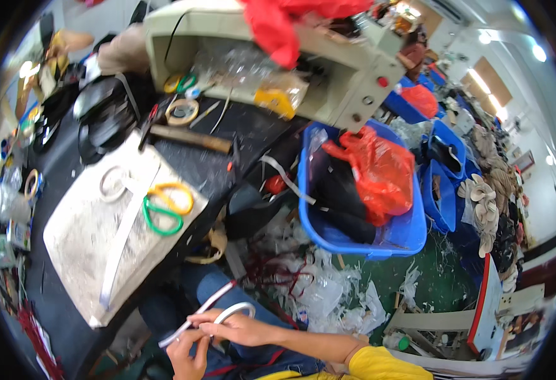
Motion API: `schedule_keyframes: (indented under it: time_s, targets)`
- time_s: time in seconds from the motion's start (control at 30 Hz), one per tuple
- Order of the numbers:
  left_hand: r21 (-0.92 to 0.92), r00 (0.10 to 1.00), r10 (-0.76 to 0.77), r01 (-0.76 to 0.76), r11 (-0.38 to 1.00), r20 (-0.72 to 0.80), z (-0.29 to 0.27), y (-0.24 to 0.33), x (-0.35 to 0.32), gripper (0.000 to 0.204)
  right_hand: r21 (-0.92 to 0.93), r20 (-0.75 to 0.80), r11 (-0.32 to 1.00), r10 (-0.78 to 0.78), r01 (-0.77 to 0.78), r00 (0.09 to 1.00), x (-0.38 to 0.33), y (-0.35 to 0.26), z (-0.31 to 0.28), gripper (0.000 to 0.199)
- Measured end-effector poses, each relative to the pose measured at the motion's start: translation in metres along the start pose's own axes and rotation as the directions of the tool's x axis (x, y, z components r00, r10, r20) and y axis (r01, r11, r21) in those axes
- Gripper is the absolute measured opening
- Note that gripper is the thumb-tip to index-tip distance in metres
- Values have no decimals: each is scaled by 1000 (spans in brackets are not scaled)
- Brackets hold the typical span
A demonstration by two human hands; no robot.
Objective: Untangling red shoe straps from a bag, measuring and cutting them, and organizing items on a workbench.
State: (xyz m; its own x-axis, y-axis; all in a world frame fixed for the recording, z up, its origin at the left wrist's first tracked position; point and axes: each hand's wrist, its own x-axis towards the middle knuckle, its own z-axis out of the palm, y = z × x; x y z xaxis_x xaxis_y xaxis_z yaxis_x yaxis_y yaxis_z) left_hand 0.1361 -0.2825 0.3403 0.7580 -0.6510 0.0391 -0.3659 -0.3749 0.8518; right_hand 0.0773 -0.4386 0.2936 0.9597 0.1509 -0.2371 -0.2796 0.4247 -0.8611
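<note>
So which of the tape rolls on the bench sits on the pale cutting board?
The white tape roll, at the pale cutting board's far corner; the tan tape roll lies on the black benchtop.

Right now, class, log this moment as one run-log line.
hands: both on white strip over lap | left hand grips low end | right hand pinches loop | scissors idle on board

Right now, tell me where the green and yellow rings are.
In the head view, the green and yellow rings lie left of centre on the pale work board, beside a long white strip, well above the hands at the bottom edge.
</note>
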Motion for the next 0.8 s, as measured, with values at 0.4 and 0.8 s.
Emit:
schedule_keyframes:
  time_s: [0.4,0.8]
  targets:
    - [218,998,-14,1,976,55,30,-87,36,15,-872,-388,463,-452,-161,803,-44,-11,-71,15]
    - [75,766,-311,327,942,563,-34,-113,31,22,-439,-465,887,-89,-142,881,-9,14,-77,21]
